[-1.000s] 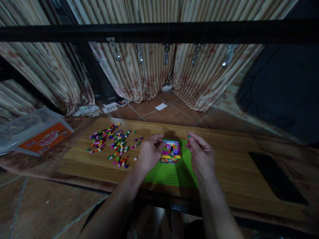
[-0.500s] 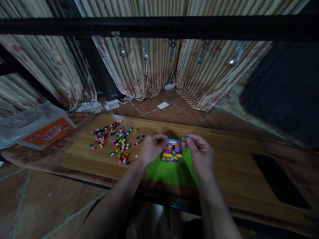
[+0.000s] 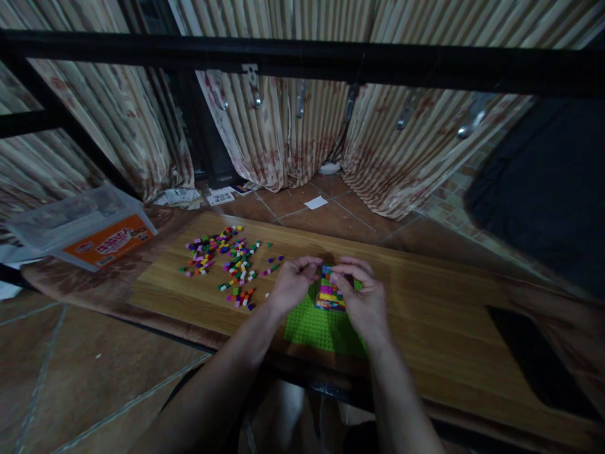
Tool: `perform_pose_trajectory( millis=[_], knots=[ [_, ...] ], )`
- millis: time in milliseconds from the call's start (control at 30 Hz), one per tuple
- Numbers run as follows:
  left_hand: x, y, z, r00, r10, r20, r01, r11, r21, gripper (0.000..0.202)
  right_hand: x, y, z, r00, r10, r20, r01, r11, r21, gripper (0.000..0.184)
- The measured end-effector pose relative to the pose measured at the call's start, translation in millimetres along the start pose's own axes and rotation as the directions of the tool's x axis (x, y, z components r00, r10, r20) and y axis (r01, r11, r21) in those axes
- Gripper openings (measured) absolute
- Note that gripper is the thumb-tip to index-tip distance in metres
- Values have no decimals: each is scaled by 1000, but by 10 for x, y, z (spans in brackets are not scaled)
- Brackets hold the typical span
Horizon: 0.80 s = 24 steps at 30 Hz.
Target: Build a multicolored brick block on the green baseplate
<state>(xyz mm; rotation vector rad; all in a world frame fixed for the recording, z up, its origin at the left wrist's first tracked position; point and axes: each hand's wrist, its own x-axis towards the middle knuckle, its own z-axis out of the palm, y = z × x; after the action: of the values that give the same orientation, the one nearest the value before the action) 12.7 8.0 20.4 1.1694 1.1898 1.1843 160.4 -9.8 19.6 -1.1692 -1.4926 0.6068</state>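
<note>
A small block of stacked, many-coloured bricks [image 3: 329, 295] stands on a green studded baseplate [image 3: 312, 328] near the front edge of a wooden board [image 3: 425, 296]. My left hand [image 3: 292, 287] rests against the block's left side with its fingers curled. My right hand [image 3: 362, 296] is over the block's right and far side, fingers pinched together at its top; what they hold is hidden. Both hands cover part of the block.
Several loose coloured bricks [image 3: 227, 261] lie scattered on the board to the left. A clear plastic box with an orange label [image 3: 89, 230] sits at the far left. A dark flat object [image 3: 539, 359] lies at the right. A black bar [image 3: 302, 60] crosses overhead before curtains.
My right hand, which pinched a small green brick off to the right, has moved left onto the top of the block. My left hand has stayed at the block's left side.
</note>
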Motion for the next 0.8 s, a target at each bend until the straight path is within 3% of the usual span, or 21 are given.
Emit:
perform_pose_trajectory(
  millis=[133,267,467,800],
  knots=[
    [-21,39,-34,996,-92,-10,90,987,-135,18,-10,34,85,999,23,44,-18,994,-111,10],
    [-45,34,-34,995,-91,27,94,984,-150,17,-25,42,128,1000,21,17,-18,984,-175,11],
    [-39,-11,-4,999,-42,6,42,994,-104,16,-37,27,152,998,47,-30,-50,990,-132,12],
    [-15,40,99,989,-144,-19,134,956,-261,12,-31,18,173,995,86,-59,-92,989,-120,15]
  ],
)
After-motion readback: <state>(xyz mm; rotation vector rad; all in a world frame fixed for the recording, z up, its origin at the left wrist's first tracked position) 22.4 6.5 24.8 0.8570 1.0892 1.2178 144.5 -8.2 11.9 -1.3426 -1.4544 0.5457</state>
